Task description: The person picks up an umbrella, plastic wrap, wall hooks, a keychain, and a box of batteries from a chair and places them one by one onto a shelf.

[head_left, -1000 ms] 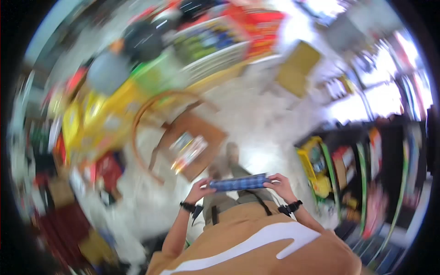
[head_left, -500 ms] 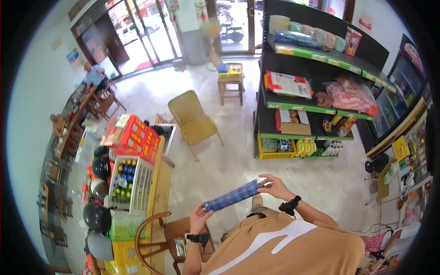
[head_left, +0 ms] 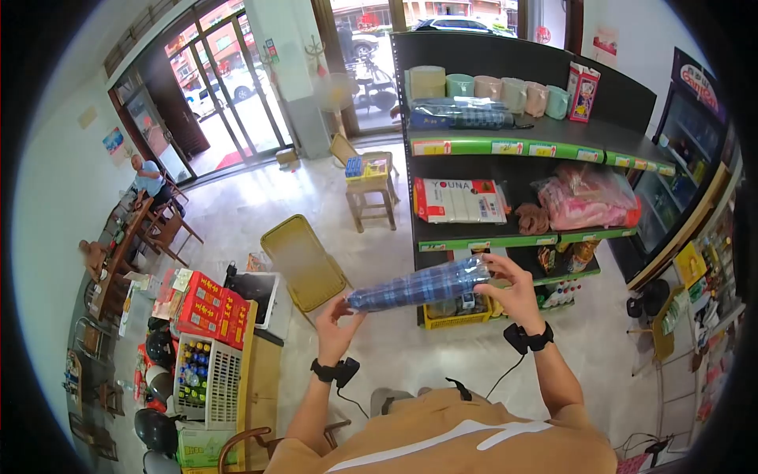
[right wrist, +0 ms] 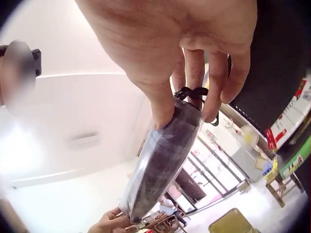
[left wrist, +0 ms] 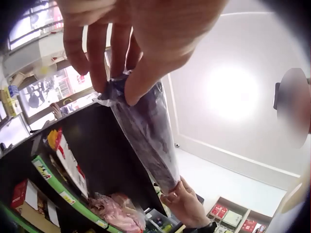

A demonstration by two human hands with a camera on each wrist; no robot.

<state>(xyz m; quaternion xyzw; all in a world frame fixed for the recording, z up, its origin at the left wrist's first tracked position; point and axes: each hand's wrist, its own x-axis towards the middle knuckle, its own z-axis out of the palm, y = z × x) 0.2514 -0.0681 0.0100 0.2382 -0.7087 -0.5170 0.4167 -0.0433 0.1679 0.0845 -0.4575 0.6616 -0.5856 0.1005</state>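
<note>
A long blue plaid item in a clear plastic sleeve (head_left: 418, 287) is held level in front of me, an umbrella by the look of it. My left hand (head_left: 335, 314) pinches its left end (left wrist: 121, 87) with fingers and thumb. My right hand (head_left: 513, 288) grips the right end (right wrist: 187, 114), where a black cord loop (right wrist: 192, 92) shows. In the left wrist view the sleeve (left wrist: 146, 131) runs away to the other hand (left wrist: 187, 206). In the right wrist view it (right wrist: 158, 165) runs down toward the left hand (right wrist: 109, 224).
A black shelf unit with green price strips (head_left: 513, 146) stands just ahead, holding mugs, packs and bags. A yellow chair (head_left: 304, 265) and a wooden stool (head_left: 371, 189) stand on the tiled floor. Red crates (head_left: 209, 304) and a drinks crate (head_left: 201, 371) sit lower left. A person sits by the glass doors (head_left: 146, 178).
Both hands have raised the wrapped item from waist height to in front of the shelves. My head has turned and lifted, so the shelf unit now fills the view.
</note>
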